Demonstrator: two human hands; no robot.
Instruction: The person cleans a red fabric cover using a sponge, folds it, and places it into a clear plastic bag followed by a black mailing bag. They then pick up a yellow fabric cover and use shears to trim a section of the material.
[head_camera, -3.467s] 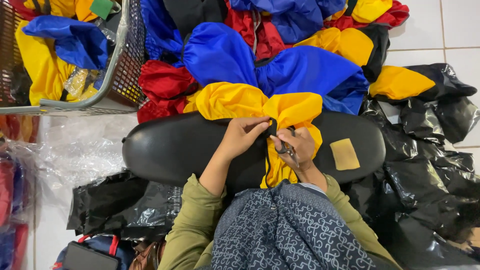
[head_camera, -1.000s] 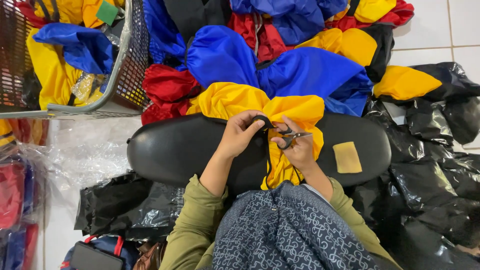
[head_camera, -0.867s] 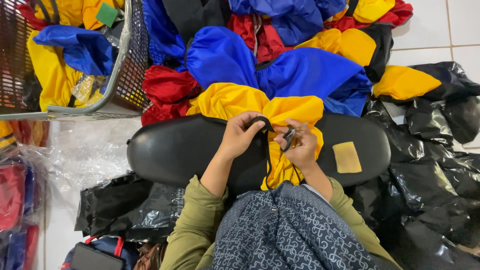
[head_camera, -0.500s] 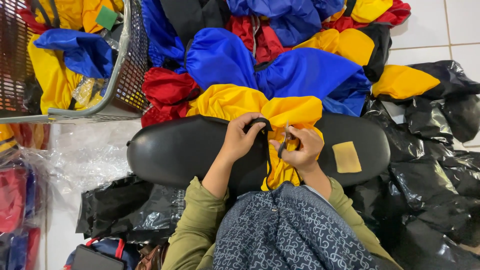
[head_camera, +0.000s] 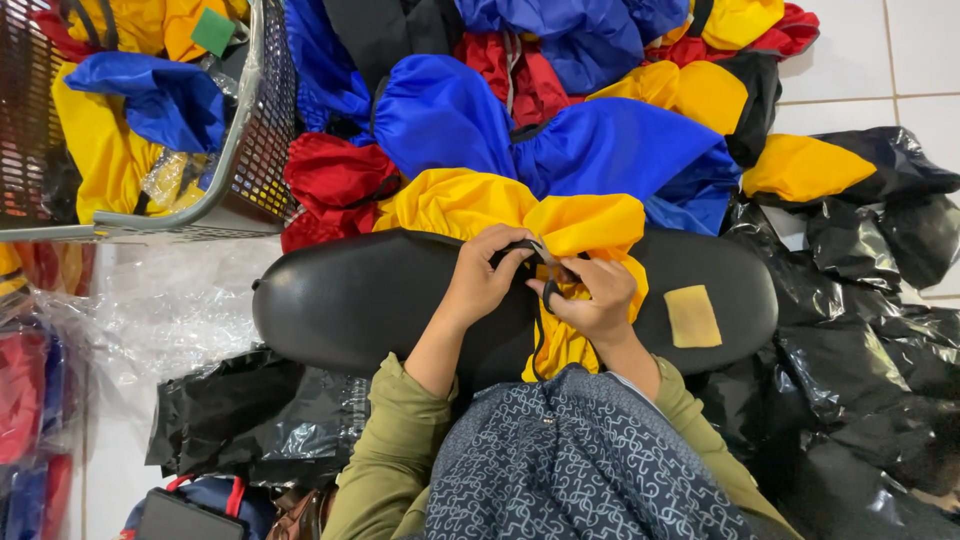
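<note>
While hands (head_camera: 545, 285) pinch strap, tan patch (head_camera: 692, 316) rt

Olive-green long sleeves (head_camera: 395, 450) and a dark navy scarf (head_camera: 580, 465) with pale geometric pattern.

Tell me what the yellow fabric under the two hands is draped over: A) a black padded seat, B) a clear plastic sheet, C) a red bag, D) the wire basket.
A: the yellow fabric lies across the black padded seat, where the left hand and right hand work a black strap on it.
</note>
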